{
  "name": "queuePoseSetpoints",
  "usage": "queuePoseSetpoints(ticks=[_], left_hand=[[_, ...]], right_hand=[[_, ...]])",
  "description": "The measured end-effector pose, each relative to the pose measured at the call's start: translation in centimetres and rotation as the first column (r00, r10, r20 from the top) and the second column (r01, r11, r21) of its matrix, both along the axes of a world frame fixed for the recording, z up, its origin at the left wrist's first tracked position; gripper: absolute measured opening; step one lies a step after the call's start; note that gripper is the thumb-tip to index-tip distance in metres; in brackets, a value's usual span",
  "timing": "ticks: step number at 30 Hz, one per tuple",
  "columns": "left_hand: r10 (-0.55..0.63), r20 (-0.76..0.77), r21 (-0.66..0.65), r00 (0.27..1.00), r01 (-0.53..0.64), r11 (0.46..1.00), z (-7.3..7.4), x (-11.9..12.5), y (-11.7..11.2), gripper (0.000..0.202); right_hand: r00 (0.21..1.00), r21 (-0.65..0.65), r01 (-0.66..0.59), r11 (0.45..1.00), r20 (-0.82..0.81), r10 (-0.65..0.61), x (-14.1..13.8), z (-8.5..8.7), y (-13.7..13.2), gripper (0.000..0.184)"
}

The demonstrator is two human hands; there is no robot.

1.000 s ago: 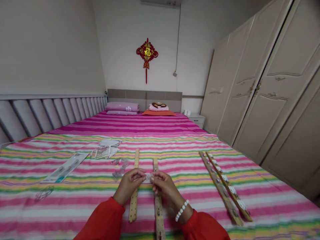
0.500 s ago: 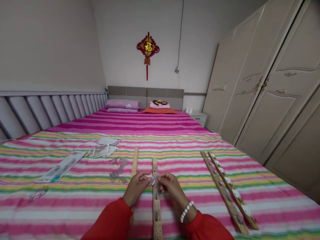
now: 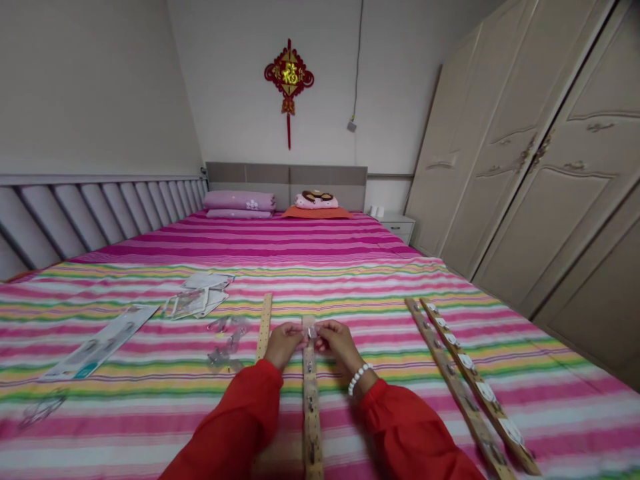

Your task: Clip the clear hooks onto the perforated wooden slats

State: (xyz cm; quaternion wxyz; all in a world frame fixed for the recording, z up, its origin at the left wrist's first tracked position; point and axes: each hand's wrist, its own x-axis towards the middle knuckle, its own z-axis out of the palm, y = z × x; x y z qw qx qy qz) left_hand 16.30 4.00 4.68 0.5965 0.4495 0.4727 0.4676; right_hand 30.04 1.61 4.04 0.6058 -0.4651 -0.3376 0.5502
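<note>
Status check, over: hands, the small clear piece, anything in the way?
Left fingers, right fingers: both pinching small clear piece. Piece at far end of middle wooden strip; contact unclear. No blockage seen; perforated strip partly hidden by left sleeve.

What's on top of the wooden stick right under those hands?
Small metal pieces sit along the wooden stick. Near its far end, the left hand and right hand hold a small clear piece; what's right beneath is covered.
</note>
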Motion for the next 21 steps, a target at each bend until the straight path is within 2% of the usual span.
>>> queuePoseSetpoints(ticks=[4, 7, 11, 21], left_hand=[[0.052, -0.034, 0.009, 0.998, -0.052, 0.999, 0.5, 0.7, 2.2, 0.013], [0.055, -0.126, 0.022, 0.99, -0.053, 0.998, 0.4, 1.0, 3.7, 0.009], [0.066, -0.244, 0.061, 0.967, -0.052, 0.997, -0.7, 1.2, 5.1, 0.007], [0.117, -0.348, 0.127, 0.93, -0.077, 0.989, -4.0, 1.1, 6.5, 0.004]], right_hand=[[1.0, 0.039, 0.023, 0.999, 0.004, -0.023, 0.3, 0.1, 2.1, 0.022], [0.999, 0.036, 0.021, 0.999, 0.033, -0.023, 0.5, 0.0, 3.5, 0.02], [0.998, 0.023, 0.037, 0.999, 0.046, -0.039, 0.4, -0.8, 5.0, 0.015], [0.991, -0.028, 0.117, 0.993, 0.075, -0.115, -0.2, -3.8, 6.0, 0.009]])
